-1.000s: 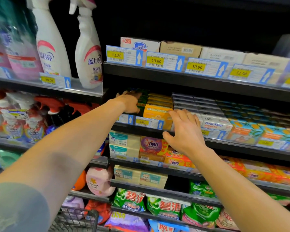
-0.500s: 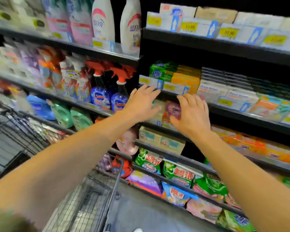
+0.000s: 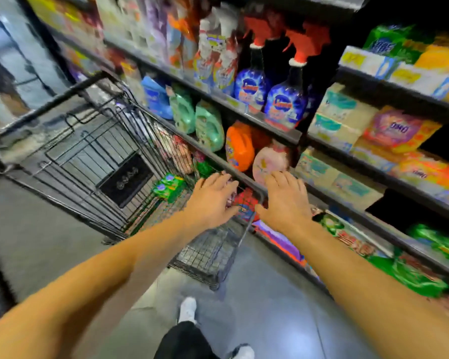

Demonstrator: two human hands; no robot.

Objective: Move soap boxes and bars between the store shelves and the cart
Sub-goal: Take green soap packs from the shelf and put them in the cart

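Head view, looking down an aisle: both arms reach forward over the near end of a wire cart [image 3: 94, 141] that stands just beside the store shelves [image 3: 275, 130]. The left hand [image 3: 213, 196] hangs above the cart's near rim, fingers straight and spread, its grip wide and holding nothing. The right hand [image 3: 287, 200] hovers over the cart's right corner by the shelf edge, fingers likewise spread, grip wide and empty. Green soap packs [image 3: 167, 186] lie on the cart floor near its right wall, just ahead of the left hand. More soap boxes [image 3: 345, 117] sit stacked on the shelves at the right, well apart from both hands.

Judging by the pose, the step in hand is a reach into the cart for soap. The next move likely calls for lowering a hand past the rim and closing on a pack without snagging the wire.

The floor [image 3: 270, 320] is grey and glossy; a white shoe [image 3: 188, 308] shows below. Detergent bottles [image 3: 208, 125] fill the nearer shelves. Much of the picture is blurred
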